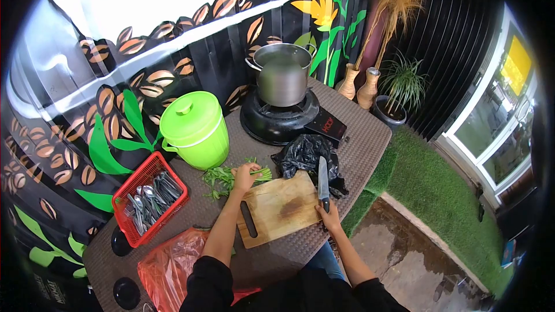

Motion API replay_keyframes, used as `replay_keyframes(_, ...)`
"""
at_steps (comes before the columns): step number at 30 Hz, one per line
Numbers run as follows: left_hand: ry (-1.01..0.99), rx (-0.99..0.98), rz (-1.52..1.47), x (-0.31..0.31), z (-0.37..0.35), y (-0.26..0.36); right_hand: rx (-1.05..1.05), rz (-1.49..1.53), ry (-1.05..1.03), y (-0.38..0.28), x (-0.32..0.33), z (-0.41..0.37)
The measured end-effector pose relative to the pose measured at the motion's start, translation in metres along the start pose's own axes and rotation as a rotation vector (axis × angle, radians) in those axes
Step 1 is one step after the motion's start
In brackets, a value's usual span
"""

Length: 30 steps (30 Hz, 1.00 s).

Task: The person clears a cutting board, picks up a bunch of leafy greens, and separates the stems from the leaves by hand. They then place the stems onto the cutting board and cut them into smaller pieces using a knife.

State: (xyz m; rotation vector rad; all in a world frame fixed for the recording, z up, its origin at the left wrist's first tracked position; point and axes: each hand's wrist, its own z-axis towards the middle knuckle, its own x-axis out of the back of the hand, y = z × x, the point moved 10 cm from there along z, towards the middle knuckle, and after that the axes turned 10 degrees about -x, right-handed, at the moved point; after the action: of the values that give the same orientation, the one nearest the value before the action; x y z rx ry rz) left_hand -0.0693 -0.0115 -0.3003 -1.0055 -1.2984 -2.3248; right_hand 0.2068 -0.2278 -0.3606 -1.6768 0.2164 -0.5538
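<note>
- Table [358, 138]: supports all items below. Clock positions are read from the board's centre, 12 o'clock pointing away from me.
- Black stove [263, 124]: at 12 o'clock, carrying a metal pot [283, 84].
- Lidded green bucket [199, 144]: between 10 and 11 o'clock.
- Cutting board [277, 211]: directly before me, between my forearms; bare, with a dark patch toward 3 o'clock.
- Red basket [163, 216]: at 9 o'clock, filled with cutlery.
- Black plastic bag [312, 153]: at 1 o'clock, just beyond the board.
- Green herbs [217, 179]: at 10 o'clock, under my left hand [246, 177]. Fingers closed over the bunch's middle; leaves emerge toward 9 o'clock, stems toward 3.
- Knife [323, 179]: at 2 o'clock. My right hand [329, 218], at 3 o'clock, is clamped on the handle; blade toward 12.
</note>
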Motion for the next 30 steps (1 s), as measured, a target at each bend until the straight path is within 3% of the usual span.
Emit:
replay_keyframes(2, 0.007, 0.004, -0.068, 0.0, 0.004, -0.009, 0.021, -0.053, -0.005, -0.005, 0.0, -0.006)
replay_keyframes(4, 0.014, 0.01, -0.134, 0.004, 0.006, -0.007, -0.105, -0.118, -0.085, -0.014, -0.007, -0.027)
replay_keyframes(5, 0.034, -0.005, -0.172, 0.007, 0.006, -0.005, 0.045, -0.103, -0.071, -0.012, -0.012, -0.03)
replay_keyframes(7, 0.051, -0.023, -0.209, 0.012, 0.006, 0.002, 0.037, -0.101, -0.087, -0.014, -0.02, -0.046)
replay_keyframes(9, 0.045, -0.235, -0.068, 0.016, 0.006, 0.028, 0.019, -0.101, -0.12, -0.015, -0.032, -0.061)
replay_keyframes(17, 0.077, -0.21, -0.174, 0.028, 0.009, 0.03, 0.026, -0.085, -0.079, -0.021, -0.029, -0.074)
replay_keyframes(20, 0.071, -0.195, -0.244, 0.041, 0.017, 0.031, -0.135, -0.035, -0.138, -0.011, -0.026, -0.068)
replay_keyframes(26, 0.261, -0.202, -0.239, 0.094, 0.033, 0.071, -0.174, 0.17, -0.057, -0.01, -0.005, -0.044)
replay_keyframes(28, 0.303, -0.174, -0.322, 0.108, 0.037, 0.076, -0.088, 0.121, -0.048, -0.019, 0.003, -0.038)
replay_keyframes(30, 0.42, -0.224, -0.57, 0.133, 0.042, 0.083, -0.148, 0.086, -0.115, -0.016, 0.006, -0.037)
